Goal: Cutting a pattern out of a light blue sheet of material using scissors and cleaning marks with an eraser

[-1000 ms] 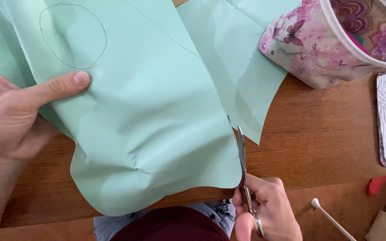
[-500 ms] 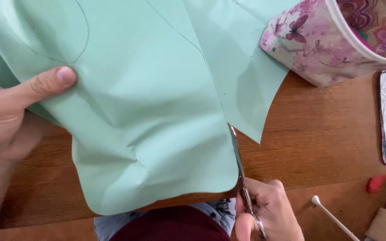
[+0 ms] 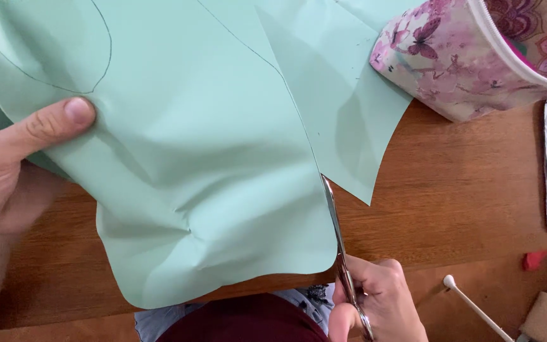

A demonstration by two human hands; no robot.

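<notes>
Scissors [image 3: 340,253] are partway into a big sheet of mint-green paper [image 3: 210,158], blades running up along a pencil line that curves across the sheet. The right hand [image 3: 378,304] works them from the bottom edge of the view, fingers curled tight through the handles (the loops themselves are mostly hidden, so I can't tell how far they're squeezed). The left hand [image 3: 14,164] pinches the paper's left side, thumb flat on top and the other fingers tucked underneath, just below a rounded pencil outline [image 3: 64,57]. The sheet is lifted and rumpled a bit over the wooden table [image 3: 463,190]. To the right of the cut, a pointed flap of the same paper hangs down onto the table. A floral zip pouch [image 3: 470,57] lies open at the top right, touching the paper's edge.
</notes>
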